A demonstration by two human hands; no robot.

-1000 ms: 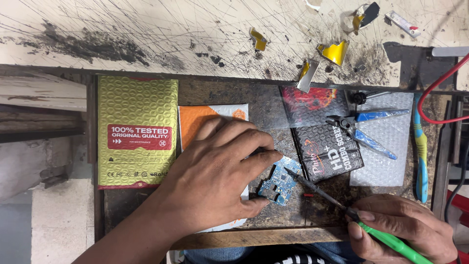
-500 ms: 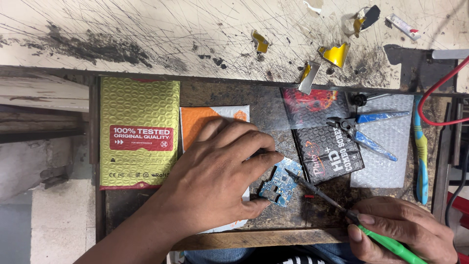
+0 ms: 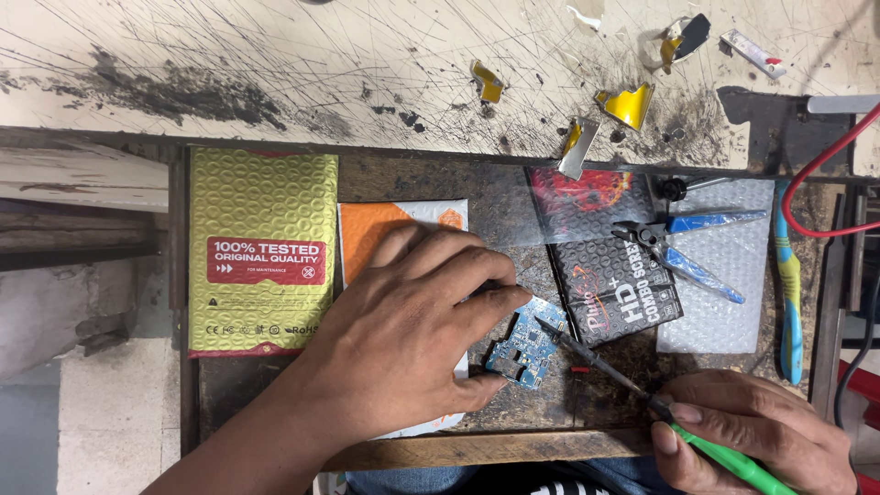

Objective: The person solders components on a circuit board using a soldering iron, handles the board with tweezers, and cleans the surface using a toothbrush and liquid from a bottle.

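Pinched between the thumb and forefinger of the left hand (image 3: 403, 339), a small blue circuit board (image 3: 525, 353) is pressed flat onto the dark wooden work tray (image 3: 412, 179), the other fingers curled over an orange and white card (image 3: 390, 229) beneath the palm. The right hand (image 3: 761, 431) is closed around the green handle of a soldering iron (image 3: 642, 390), held like a pen, its dark tip resting on the upper right edge of the board.

From the head camera, the only view, the board lies near the front rail of the tray, just beside a black printed packet (image 3: 623, 289) under clear film. A yellow-green bubble mailer (image 3: 261, 252) lies well to the left. Blue-handled cutters (image 3: 683, 247) sit on a sheet of bubble wrap (image 3: 733, 275), with a blue and yellow toothbrush (image 3: 788, 275) alongside and a red wire (image 3: 825, 192) curving in at the right. Scraps of yellow foil (image 3: 628, 105) litter the scratched white bench (image 3: 275, 64) behind.

As for progress, the work looks to be in its middle: tip on board, board bare and out of any housing. Whether a joint is already made is too small to tell, possibly not
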